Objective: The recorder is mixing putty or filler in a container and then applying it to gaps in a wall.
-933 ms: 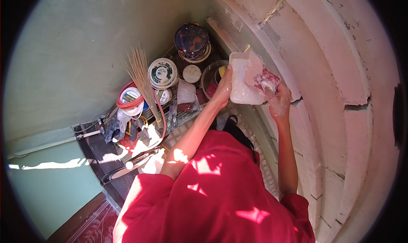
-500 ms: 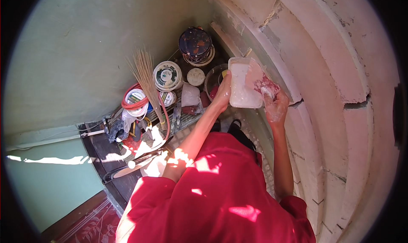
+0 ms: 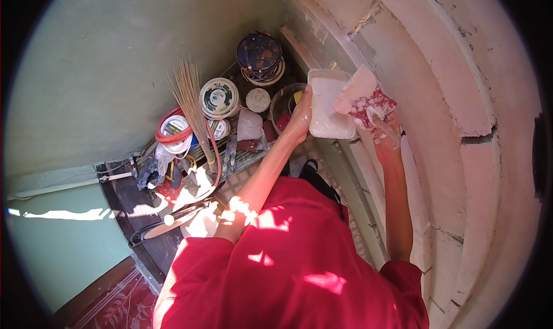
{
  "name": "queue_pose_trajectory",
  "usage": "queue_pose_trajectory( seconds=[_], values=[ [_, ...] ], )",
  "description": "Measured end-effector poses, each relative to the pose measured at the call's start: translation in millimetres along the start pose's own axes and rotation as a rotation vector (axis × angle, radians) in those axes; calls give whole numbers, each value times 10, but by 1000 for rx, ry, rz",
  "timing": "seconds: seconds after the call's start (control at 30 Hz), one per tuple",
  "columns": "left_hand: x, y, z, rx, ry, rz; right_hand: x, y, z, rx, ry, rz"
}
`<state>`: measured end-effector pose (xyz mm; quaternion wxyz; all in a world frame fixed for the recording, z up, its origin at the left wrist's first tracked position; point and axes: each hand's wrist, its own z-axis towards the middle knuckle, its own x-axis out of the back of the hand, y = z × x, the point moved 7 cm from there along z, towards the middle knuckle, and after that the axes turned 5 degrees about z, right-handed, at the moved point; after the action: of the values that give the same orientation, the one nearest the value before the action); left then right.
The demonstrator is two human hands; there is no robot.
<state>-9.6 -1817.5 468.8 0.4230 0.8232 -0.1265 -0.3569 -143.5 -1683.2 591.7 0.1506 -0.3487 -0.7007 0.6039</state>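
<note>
My left hand (image 3: 299,119) grips the left edge of a white rectangular plastic tub (image 3: 327,119), with pale, wet-looking putty smeared inside. In my right hand (image 3: 387,134) is a red putty spreader (image 3: 377,103), its broad blade coated in pale putty. The blade lies over the tub's right side; I cannot tell whether it touches the rim. Whitish putty also coats the fingers of my right hand, which are closed round the spreader's lower part.
At right rise pinkish stepped wall ledges (image 3: 423,58) with cracks. A dark paint-spattered bucket (image 3: 259,55), lidded white tub (image 3: 219,98), clear basin (image 3: 279,101), stick broom (image 3: 193,104) and red hose (image 3: 173,138) crowd the corner. A green wall (image 3: 144,41) stands at left.
My right hand has moved right and slightly up with the spreader, uncovering more of the tub's inside. The tub has shifted slightly up, still in my left hand.
</note>
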Motion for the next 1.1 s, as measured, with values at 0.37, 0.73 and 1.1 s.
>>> queue_pose_trajectory(
  seconds=[0.37,0.73,1.1],
  values=[
    [-33,102,-29,10,-55,-68,128,-484,140,313,111,-220],
    [135,-5,18,28,-45,-96,-782,-1181,403,1201,-184,-1297],
    [290,-125,-308,4,9,-56,-729,-892,943,1425,-118,-2201]
  ],
)
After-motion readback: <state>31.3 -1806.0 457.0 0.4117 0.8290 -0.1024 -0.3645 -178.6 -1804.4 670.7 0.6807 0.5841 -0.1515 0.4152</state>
